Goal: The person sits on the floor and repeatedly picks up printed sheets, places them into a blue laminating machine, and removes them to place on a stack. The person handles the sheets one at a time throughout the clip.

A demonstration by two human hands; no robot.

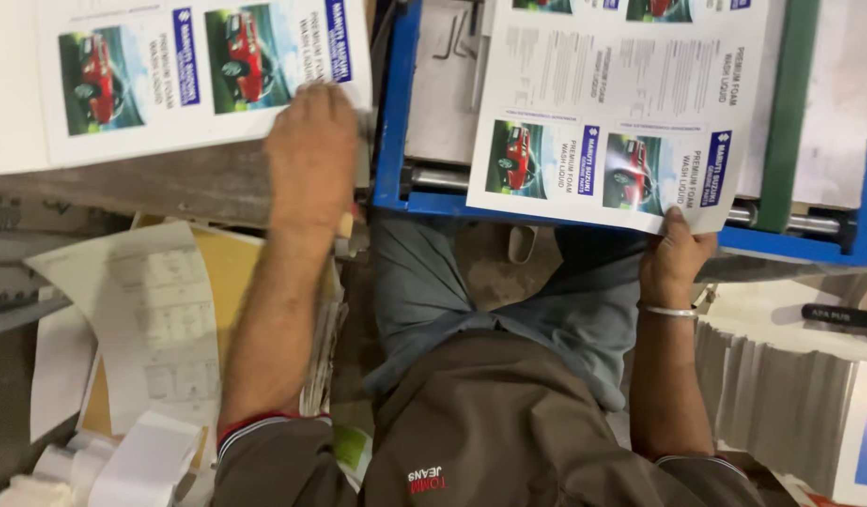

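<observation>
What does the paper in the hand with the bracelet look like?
The printed sheet is thin white paper showing red car pictures, blue label strips and blocks of small grey text. It lies flat over the blue machine frame, its near edge overhanging. The right hand pinches that lower edge with its fingers.

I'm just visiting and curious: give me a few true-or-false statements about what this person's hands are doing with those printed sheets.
1. The left hand rests on the printed stack at the left. True.
2. The right hand holds a pair of scissors. False: it grips the lower edge of a printed sheet.
3. That sheet lies over a blue-framed machine. True.
4. The right wrist is bare. False: it wears a silver bangle.
5. The sheets show pictures of a red car. True.
</observation>
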